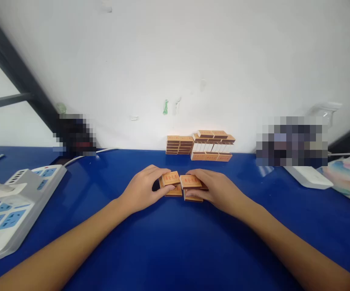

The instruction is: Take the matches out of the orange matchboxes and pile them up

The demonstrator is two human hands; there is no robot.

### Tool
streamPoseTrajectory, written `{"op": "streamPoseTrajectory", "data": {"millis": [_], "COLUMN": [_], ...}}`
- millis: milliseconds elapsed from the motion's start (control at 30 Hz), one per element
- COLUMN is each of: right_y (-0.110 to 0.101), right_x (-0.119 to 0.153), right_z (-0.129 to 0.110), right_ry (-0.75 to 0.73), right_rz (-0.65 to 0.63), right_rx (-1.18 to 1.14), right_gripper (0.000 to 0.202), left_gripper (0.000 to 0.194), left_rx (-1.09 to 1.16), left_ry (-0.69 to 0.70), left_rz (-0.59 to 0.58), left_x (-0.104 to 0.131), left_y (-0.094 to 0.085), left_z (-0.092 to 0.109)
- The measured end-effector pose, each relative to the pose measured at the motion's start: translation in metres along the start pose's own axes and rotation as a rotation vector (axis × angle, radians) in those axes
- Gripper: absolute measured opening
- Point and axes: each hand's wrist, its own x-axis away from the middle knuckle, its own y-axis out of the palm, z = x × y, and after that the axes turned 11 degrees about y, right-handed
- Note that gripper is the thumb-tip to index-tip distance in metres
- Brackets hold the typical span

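Observation:
My left hand (146,186) pinches an orange matchbox (171,178) with red lettering, just over another matchbox (174,191) lying on the blue table. Beside it, my right hand (213,186) is closed on a similar matchbox (191,181), held by its edges between thumb and fingers. Under that one, a further matchbox (193,197) rests on the table, partly hidden by my thumb. A small gap separates the left and right boxes. What lies behind my fingers is partly covered.
Against the wall stand stacked matchboxes (179,144) and a layered matchbox structure (211,156) with upright boxes in its middle. A white power strip (52,184) lies left on the blue table (175,246). A white device (310,180) and a colourful item (344,171) are at right.

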Motion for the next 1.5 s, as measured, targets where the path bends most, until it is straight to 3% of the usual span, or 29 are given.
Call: {"op": "streamPoseTrajectory", "data": {"millis": [600, 900, 1100, 1300, 1500], "right_y": [0.004, 0.000, 0.001, 0.004, 0.011], "right_x": [0.002, 0.002, 0.001, 0.002, 0.004], "right_z": [-0.004, -0.005, -0.002, -0.007, -0.020], "right_ry": [0.006, -0.022, -0.020, -0.128, -0.220], "right_rz": [-0.020, -0.036, 0.017, 0.109, 0.194], "right_rx": [0.017, 0.054, 0.093, 0.073, 0.050], "right_gripper": [0.047, 0.040, 0.040, 0.046, 0.022], "left_gripper": [0.039, 0.046, 0.045, 0.042, 0.021], "left_rx": [-0.100, -0.121, -0.194, -0.180, -0.120], "left_ry": [-0.041, 0.102, 0.181, 0.221, 0.281], "left_rz": [0.036, 0.028, -0.062, -0.121, -0.063], "left_x": [0.000, -0.002, 0.003, 0.004, 0.002], "left_y": [0.000, -0.003, 0.001, 0.001, 0.005], "left_z": [-0.007, 0.003, 0.005, 0.010, 0.010]}}
